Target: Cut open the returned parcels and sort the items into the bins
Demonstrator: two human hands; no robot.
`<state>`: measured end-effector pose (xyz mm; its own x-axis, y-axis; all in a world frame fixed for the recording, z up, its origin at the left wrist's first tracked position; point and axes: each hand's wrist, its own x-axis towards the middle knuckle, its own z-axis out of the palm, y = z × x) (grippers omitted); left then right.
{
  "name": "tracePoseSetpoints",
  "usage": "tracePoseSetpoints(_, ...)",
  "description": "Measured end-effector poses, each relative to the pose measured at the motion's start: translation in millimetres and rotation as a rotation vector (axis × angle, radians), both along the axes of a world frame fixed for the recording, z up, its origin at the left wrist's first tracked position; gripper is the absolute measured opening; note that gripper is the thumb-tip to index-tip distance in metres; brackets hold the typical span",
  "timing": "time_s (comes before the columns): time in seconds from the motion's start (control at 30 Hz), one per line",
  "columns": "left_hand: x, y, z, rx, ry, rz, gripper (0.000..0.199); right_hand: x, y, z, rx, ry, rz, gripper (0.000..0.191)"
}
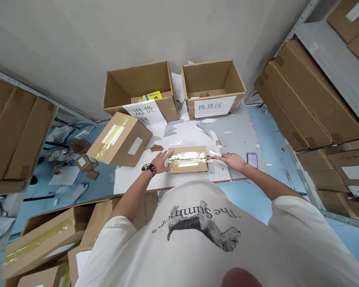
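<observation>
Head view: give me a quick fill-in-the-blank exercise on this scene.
The left hand touches the ____ end of the box between the hands.
The phone lies nearer the ____ hand.
The watch is on the ____ wrist.
The floor is ____.

Missing words: left; right; left; blue.

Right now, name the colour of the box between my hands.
The box is brown, shown in the head view.

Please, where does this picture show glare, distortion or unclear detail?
Head view: glare on shiny tape of the small box by the left hand; head view: shelved boxes lean and stretch near the edges, probably lens distortion; head view: phone screen too small to read.
</observation>
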<state>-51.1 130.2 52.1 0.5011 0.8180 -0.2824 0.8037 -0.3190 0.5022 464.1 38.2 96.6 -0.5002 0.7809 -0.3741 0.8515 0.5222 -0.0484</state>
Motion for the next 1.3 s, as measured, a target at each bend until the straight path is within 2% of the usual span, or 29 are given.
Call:
tracePoseSetpoints(0.1, 34.9, 4.2, 10.1, 0.068, 0.083, 0.027, 0.111, -3.9, -2.2, -14.9, -0.003, 0.009, -0.054, 0.091)
tracePoseSetpoints(0.17, 66.4, 5.5, 12.2, 0.136, 0.045, 0.009, 0.101, -5.7, -3.0, -20.7, -0.006, 0.012, -0.081, 0.097)
tracePoseSetpoints(0.27, 108.7, 3.8, 6.4, 0.111, -0.012, -0.059, 0.097, -5.0, -8.7, -22.1, -0.003, 0.006, -0.114, 0.099)
tracePoseSetpoints(0.37, 130.3, -1.4, -3.1, 0.106, -0.040, -0.061, 0.088, -3.3, -23.0, -18.5, 0.014, 0.006, -0.149, 0.089)
tracePoseSetpoints(0.53, 131.7, -9.6, -8.4, 0.162, -0.052, -0.055, 0.076, -9.2, -47.2, -15.4, 0.012, 0.074, -0.222, 0.065)
tracePoseSetpoints(0.7, 129.6, -10.5, -5.4, 0.160, -0.068, -0.061, 0.070, -18.3, -51.0, -15.8, 0.085, 0.100, -0.251, 0.059)
tracePoseSetpoints(0.87, 128.9, -8.3, -8.4, 0.163, -0.068, -0.080, 0.065, -20.4, -43.4, -15.2, 0.104, 0.045, -0.248, 0.068)
tracePoseSetpoints(0.97, 128.2, -6.5, -9.6, 0.153, -0.076, -0.091, 0.064, -9.7, -31.4, -12.6, 0.103, 0.044, -0.161, 0.078)
tracePoseSetpoints(1.03, 128.9, -5.9, -9.1, 0.151, -0.074, -0.089, 0.063, -0.1, -22.7, -10.6, 0.133, 0.045, -0.093, 0.078)
tracePoseSetpoints(1.1, 130.4, -6.4, -8.2, 0.156, -0.073, -0.083, 0.062, 5.5, -16.2, -10.0, 0.179, 0.034, -0.085, 0.076)
tracePoseSetpoints(1.3, 132.0, -7.9, -6.3, 0.132, -0.102, -0.071, 0.063, -7.6, -8.6, -15.6, 0.217, 0.020, -0.101, 0.083)
